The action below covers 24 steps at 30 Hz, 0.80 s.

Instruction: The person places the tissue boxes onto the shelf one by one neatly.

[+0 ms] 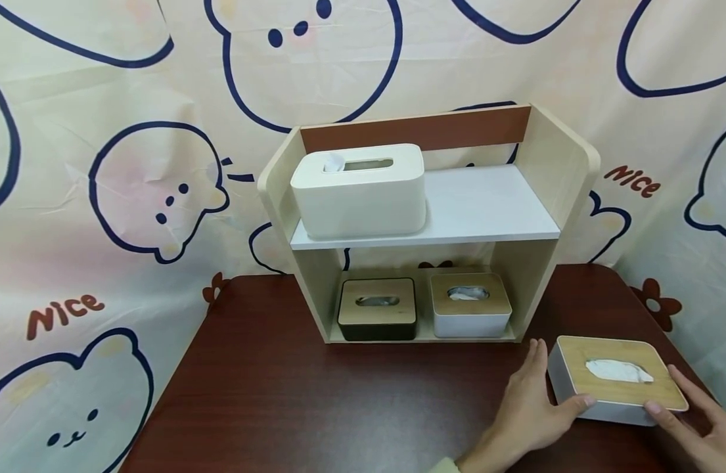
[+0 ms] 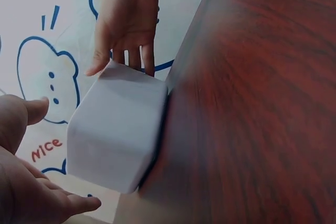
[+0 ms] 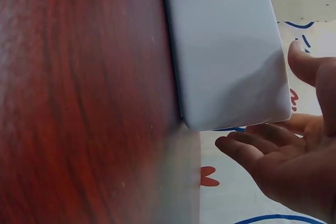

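A white tissue box with a wood-look lid (image 1: 619, 402) sits on the table's right side, a tissue showing in its oval slot. At its left end is my left hand (image 1: 531, 402), fingers extended and thumb by the front corner; the left wrist view shows this hand (image 2: 31, 177) spread, with a gap to the box (image 2: 115, 124). My right hand (image 1: 702, 420) is at the opposite end, its thumb near the front right corner. In the right wrist view, the fingers of the right hand (image 3: 294, 166) are fairly straight beside the box (image 3: 228, 51), the thumb apart from it.
A two-tier shelf (image 1: 528, 223) stands at the back of the dark wooden table (image 1: 339, 407). On top is a large cream tissue box (image 1: 363, 203); below are a black wood-lidded one (image 1: 377, 328) and a white wood-lidded one (image 1: 472, 324). A printed curtain (image 1: 161, 289) hangs behind.
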Tool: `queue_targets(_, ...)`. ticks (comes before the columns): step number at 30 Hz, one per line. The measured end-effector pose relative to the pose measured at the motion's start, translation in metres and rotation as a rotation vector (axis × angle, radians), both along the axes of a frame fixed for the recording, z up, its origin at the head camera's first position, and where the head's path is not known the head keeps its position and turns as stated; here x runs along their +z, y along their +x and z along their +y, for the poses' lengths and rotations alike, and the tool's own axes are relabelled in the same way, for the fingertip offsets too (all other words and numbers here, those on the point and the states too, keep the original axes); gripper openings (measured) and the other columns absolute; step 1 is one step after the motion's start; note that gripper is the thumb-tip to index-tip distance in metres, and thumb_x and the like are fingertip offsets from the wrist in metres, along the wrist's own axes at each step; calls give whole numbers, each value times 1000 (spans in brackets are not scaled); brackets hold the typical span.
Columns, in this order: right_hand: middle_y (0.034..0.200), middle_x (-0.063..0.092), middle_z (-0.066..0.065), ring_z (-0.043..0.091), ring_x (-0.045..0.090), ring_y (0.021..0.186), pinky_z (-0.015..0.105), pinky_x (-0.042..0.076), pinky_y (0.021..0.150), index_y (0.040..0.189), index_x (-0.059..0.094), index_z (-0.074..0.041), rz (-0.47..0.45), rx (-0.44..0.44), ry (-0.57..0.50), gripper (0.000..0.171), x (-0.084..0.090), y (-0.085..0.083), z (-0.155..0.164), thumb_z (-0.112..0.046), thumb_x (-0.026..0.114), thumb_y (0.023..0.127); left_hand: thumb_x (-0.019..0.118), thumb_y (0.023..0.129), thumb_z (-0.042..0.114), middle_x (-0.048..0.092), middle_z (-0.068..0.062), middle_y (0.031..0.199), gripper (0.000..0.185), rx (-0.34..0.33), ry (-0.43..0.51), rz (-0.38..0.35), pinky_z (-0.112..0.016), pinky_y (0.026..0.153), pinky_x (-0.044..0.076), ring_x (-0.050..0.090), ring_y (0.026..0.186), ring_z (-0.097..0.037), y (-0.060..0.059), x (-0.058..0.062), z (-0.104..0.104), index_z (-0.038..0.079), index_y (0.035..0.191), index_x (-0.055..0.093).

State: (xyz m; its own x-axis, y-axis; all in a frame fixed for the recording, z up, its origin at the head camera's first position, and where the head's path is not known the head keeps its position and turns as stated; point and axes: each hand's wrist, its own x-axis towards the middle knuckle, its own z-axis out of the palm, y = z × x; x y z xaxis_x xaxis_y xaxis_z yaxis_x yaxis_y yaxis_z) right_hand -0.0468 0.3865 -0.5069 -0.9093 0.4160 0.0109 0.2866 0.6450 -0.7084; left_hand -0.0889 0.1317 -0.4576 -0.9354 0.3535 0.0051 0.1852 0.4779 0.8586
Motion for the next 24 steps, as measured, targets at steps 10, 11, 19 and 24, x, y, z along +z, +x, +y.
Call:
queue_targets(10,176,10,29,-7,8,152,-5,13,100,170,13,-2,152,30,-28,75,-16,2,-1,-15,58,112,73,101,51,38,-3,173,84,-43,-45,70,-35,115,52,53,149,-25,0,-9,6,14,167,38)
queue_targets(11,176,9,29,-7,7,152,-5,14,100,170,13,-1,153,34,-28,74,-17,2,0,-15,58,112,72,102,50,40,-4,172,82,-50,-45,81,-34,115,52,53,148,-24,0,-10,6,13,167,39)
queue_targets(19,174,8,33,-12,10,147,-12,29,83,168,14,6,129,55,-72,72,-17,1,5,-14,55,113,67,106,44,48,-10,166,72,-75,-35,160,-30,116,51,53,148,-21,2,-17,10,9,164,43)
queue_targets(24,172,10,38,-10,11,147,-12,32,77,167,15,9,111,59,-70,71,-16,1,7,-16,54,113,67,105,45,49,-9,166,73,-60,-40,171,-30,115,51,54,147,-18,4,-17,14,11,166,42)
